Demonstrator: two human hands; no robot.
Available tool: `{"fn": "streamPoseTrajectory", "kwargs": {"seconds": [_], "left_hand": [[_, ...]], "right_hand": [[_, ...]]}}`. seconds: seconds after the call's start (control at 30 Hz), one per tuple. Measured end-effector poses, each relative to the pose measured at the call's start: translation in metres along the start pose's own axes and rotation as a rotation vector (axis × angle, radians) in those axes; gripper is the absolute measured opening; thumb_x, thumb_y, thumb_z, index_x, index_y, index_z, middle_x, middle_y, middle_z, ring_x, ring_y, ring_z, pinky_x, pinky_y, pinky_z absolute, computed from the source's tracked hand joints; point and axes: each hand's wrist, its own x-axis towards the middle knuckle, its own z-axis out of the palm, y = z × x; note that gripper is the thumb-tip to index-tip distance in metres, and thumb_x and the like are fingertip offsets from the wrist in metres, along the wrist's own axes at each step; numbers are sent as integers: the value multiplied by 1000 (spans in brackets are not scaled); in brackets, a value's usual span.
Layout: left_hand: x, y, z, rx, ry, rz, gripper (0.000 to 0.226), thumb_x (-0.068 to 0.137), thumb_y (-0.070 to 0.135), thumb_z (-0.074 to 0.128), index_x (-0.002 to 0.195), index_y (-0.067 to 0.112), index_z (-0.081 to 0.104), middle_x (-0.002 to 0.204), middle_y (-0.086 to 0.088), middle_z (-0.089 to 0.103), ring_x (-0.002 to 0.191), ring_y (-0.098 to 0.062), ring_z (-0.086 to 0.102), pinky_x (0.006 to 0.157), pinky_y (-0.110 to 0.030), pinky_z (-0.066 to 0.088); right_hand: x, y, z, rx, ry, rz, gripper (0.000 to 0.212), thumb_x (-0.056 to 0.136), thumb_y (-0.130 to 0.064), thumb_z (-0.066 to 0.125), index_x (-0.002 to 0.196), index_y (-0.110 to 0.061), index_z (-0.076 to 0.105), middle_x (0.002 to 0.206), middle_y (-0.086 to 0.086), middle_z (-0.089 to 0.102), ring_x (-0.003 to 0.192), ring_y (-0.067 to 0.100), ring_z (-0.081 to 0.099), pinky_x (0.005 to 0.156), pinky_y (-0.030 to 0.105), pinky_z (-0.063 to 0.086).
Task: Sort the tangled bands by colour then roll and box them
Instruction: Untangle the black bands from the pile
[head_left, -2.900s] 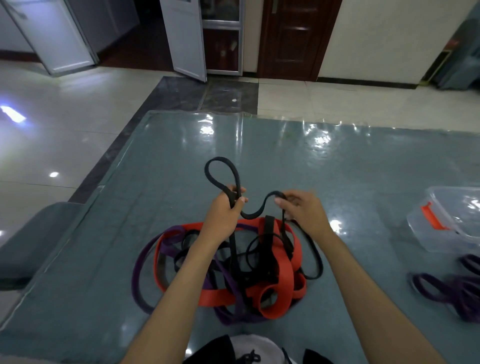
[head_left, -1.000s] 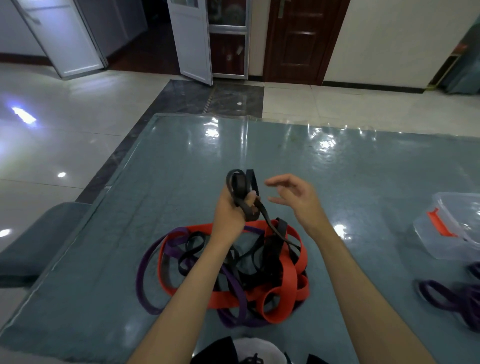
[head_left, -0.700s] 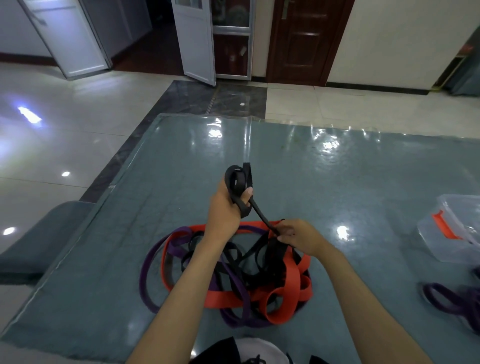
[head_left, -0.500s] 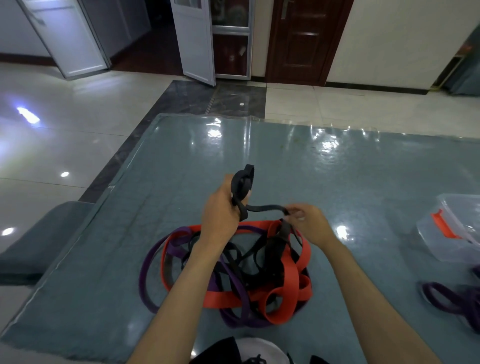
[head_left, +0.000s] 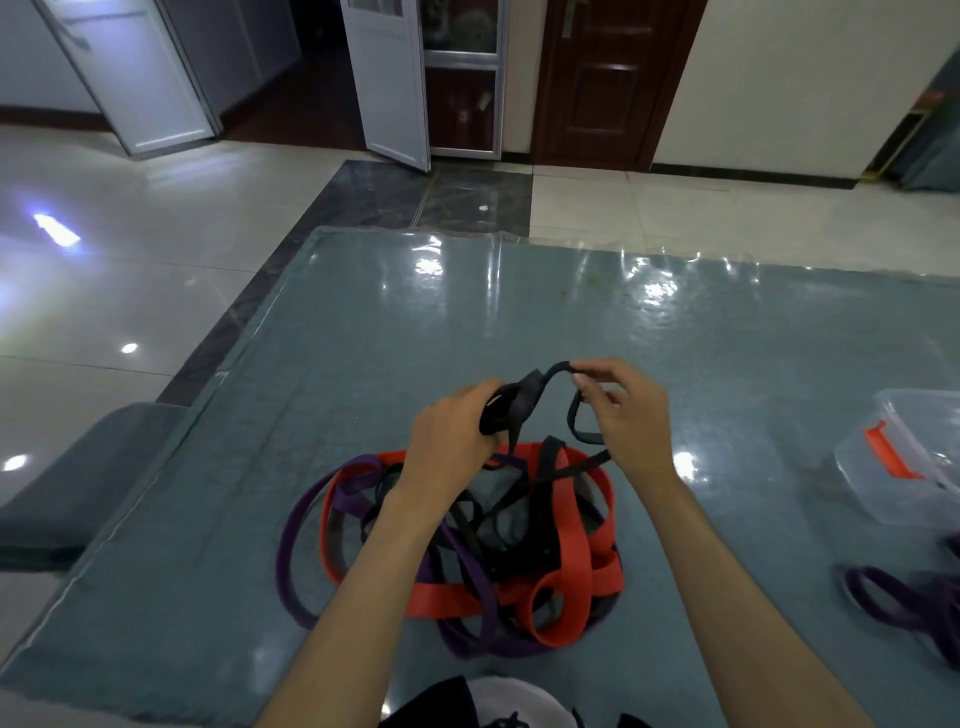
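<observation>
The left hand (head_left: 451, 435) gripped a small coil of the black band (head_left: 511, 408), its fingers curled round the roll, held in the air above the tangled pile (head_left: 467, 545). From this roll the band went up and to the right in a short arch to the right hand (head_left: 626, 415), which pinched it between thumb and forefinger at the top of the arch. Past the pinch, the band hung in a loop just left of the right palm and then ran down into the pile — so the rolled part sat at the left hand and the free part was between and below both hands.

The pile lay on the blue-grey table (head_left: 363, 364), near the person, directly under the wrists. In it, wide red bands (head_left: 566, 545), purple bands (head_left: 296, 551) and more black ones were crossed over each other; one purple loop stuck out to the left.

At the right edge of the table stood a clear plastic box (head_left: 904, 467) with an orange clasp, and nearer than the box lay separate purple bands (head_left: 904, 603), well apart from the pile.
</observation>
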Motion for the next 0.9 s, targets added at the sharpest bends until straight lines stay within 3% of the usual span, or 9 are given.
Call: {"fn": "streamPoseTrajectory", "kwargs": {"seconds": [0.07, 0.17, 0.33, 0.47, 0.53, 0.6, 0.7, 0.8, 0.9], "left_hand": [[2, -1, 0, -53, 27, -23, 35, 89, 19, 81, 121, 24, 69, 106, 4, 74, 91, -17, 69, 71, -26, 49], [2, 1, 3, -9, 39, -22, 31, 89, 22, 80, 118, 25, 70, 104, 5, 73, 90, -18, 68, 69, -28, 49], [1, 11, 11, 76, 72, -65, 24, 92, 24, 76, 115, 24, 69, 101, 6, 72, 90, -18, 68, 67, -28, 48], [1, 18, 12, 108, 114, -96, 18, 93, 22, 74, 111, 19, 69, 96, 1, 71, 84, -23, 68, 60, -32, 44], [0, 20, 10, 125, 124, -99, 19, 94, 27, 73, 112, 21, 69, 97, 2, 70, 84, -21, 67, 60, -32, 42], [0, 21, 11, 101, 110, -104, 24, 95, 28, 70, 118, 22, 68, 101, 1, 70, 87, -22, 67, 64, -35, 50], [2, 24, 11, -61, 63, -149, 25, 93, 27, 69, 118, 22, 69, 100, 3, 72, 88, -20, 68, 71, -36, 55], [7, 20, 8, -276, -38, -216, 29, 87, 28, 74, 116, 26, 68, 95, 11, 72, 84, -11, 67, 67, -23, 49], [10, 13, 2, -516, -148, -229, 46, 75, 34, 80, 119, 33, 68, 105, 13, 75, 97, -7, 71, 82, -25, 56]], "right_hand": [[4, -5, -2, 18, -19, 27, 12, 99, -19, 73, 105, -30, 75, 100, -17, 77, 96, 8, 75, 81, 28, 63], [5, -4, -5, 59, -78, 141, 12, 95, -13, 77, 104, -21, 76, 98, -11, 79, 92, 8, 75, 87, 35, 63], [1, -22, 0, 320, -142, 181, 17, 94, -13, 79, 111, -16, 74, 104, 3, 80, 99, 23, 77, 81, 35, 66], [0, -33, 10, 472, -235, 269, 15, 98, -20, 74, 112, -12, 74, 107, 7, 79, 105, 22, 77, 86, 36, 65], [-2, -36, 13, 419, -301, 291, 24, 90, -26, 84, 112, -19, 75, 109, 2, 79, 105, 18, 76, 86, 38, 66], [-5, -37, 16, 227, -349, 233, 35, 82, -25, 91, 112, -27, 75, 113, -6, 77, 106, 14, 74, 90, 38, 64], [-3, -39, 18, 174, -311, 167, 39, 80, -18, 92, 114, -25, 75, 122, -2, 72, 107, 12, 72, 98, 34, 59], [0, -40, 12, 163, -349, 126, 47, 84, -20, 89, 128, -26, 72, 131, -1, 63, 112, 7, 68, 100, 25, 56], [2, -39, 10, 261, -446, 180, 44, 94, -15, 79, 136, -21, 69, 133, 1, 68, 118, 16, 70, 100, 27, 57]]}}
